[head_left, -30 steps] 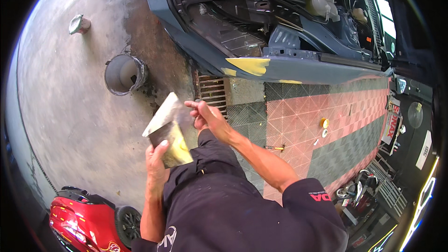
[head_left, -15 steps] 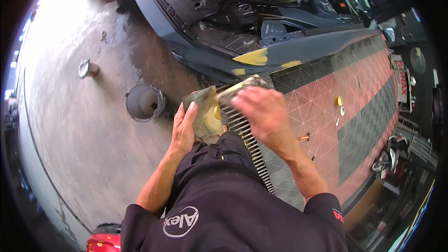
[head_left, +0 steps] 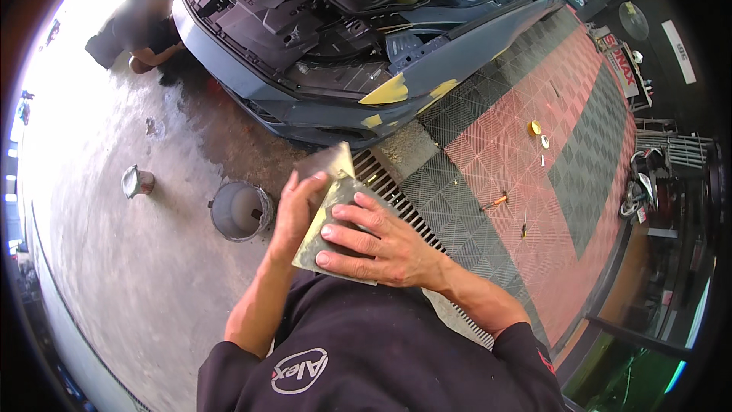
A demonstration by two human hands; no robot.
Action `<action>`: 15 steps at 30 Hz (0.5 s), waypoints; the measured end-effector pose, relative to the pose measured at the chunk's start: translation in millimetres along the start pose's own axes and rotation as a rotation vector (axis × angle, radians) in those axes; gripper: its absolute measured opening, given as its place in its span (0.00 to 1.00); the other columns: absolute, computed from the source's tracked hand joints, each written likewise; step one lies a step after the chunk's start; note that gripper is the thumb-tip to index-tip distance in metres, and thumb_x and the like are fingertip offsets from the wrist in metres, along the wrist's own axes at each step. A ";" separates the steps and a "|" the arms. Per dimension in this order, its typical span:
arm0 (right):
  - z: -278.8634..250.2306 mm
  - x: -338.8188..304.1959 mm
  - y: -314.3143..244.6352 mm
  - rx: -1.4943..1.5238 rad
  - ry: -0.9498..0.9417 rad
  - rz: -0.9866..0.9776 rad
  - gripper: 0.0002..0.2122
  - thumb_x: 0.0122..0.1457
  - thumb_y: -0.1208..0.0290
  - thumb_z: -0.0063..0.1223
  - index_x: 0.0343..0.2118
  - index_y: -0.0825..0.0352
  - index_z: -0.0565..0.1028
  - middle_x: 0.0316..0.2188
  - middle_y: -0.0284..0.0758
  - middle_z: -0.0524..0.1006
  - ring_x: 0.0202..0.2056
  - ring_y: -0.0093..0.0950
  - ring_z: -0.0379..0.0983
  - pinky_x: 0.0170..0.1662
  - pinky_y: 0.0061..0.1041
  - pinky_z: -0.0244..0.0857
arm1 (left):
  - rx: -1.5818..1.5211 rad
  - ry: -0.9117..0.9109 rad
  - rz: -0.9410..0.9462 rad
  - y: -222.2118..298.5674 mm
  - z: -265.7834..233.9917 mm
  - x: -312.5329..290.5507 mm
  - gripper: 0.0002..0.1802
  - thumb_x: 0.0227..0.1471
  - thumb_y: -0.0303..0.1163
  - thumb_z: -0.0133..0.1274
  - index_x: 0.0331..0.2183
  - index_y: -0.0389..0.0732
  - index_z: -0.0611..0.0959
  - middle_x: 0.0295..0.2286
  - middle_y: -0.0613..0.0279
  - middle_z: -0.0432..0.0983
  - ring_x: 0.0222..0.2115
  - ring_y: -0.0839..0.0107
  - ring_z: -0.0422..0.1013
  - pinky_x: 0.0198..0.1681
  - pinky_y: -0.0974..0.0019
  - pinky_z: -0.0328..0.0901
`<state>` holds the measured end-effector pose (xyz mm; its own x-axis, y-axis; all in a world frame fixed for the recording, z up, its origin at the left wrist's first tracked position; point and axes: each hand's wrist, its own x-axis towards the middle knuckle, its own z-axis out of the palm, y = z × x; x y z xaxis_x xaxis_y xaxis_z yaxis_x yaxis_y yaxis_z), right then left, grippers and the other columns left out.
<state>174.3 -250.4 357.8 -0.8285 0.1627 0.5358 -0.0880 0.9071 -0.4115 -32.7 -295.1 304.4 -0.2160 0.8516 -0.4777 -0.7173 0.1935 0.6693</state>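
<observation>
Mid-frame, my left hand (head_left: 293,214) grips the upper plate (head_left: 326,160), my right hand (head_left: 381,243) the lower plate (head_left: 313,244), spread fingers best pressing evenly.

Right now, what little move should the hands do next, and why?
Maybe the right hand should gently slide the right plate along the left plate, gathering yellow paste, while the left hand holds steady. I think so because the plates overlap in this view and both have yellow smears, like the yellow patches on the car.
</observation>
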 end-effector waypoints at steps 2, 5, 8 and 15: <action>11.2 -20.2 5.8 -0.001 0.048 0.026 0.27 0.59 0.71 0.60 0.64 0.49 0.77 0.66 0.36 0.70 0.68 0.42 0.65 0.73 0.56 0.56 | -0.010 -0.056 -0.043 -1.2 16.3 -20.7 0.12 0.67 0.31 0.54 0.51 0.41 0.79 0.41 0.61 0.82 0.41 0.70 0.79 0.44 0.64 0.75; -1.7 -54.3 24.9 -0.165 -0.066 0.132 0.29 0.58 0.70 0.62 0.65 0.49 0.76 0.67 0.35 0.67 0.69 0.42 0.61 0.74 0.57 0.53 | -0.158 -0.060 -0.046 8.2 28.0 -44.0 0.17 0.68 0.28 0.54 0.56 0.39 0.78 0.47 0.56 0.82 0.45 0.65 0.81 0.50 0.61 0.76; -28.6 -58.4 31.6 -0.312 -0.171 0.224 0.29 0.59 0.70 0.61 0.66 0.49 0.75 0.64 0.34 0.70 0.69 0.41 0.63 0.74 0.54 0.54 | -0.063 -0.138 -0.045 -3.3 -5.3 -31.4 0.17 0.69 0.29 0.53 0.57 0.38 0.78 0.49 0.56 0.82 0.46 0.67 0.80 0.51 0.63 0.76; -14.9 -33.4 -1.2 -0.343 -0.332 0.262 0.24 0.63 0.68 0.53 0.64 0.51 0.77 0.61 0.35 0.73 0.65 0.40 0.66 0.72 0.48 0.58 | 0.528 -0.065 0.470 -20.8 8.9 -17.5 0.20 0.67 0.24 0.54 0.58 0.34 0.78 0.49 0.61 0.80 0.50 0.74 0.74 0.56 0.67 0.69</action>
<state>210.3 -251.2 351.4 -0.9337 0.3189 0.1630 0.2838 0.9364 -0.2062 -8.2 -309.7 303.9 -0.3725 0.9269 -0.0469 -0.1375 -0.0051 0.9905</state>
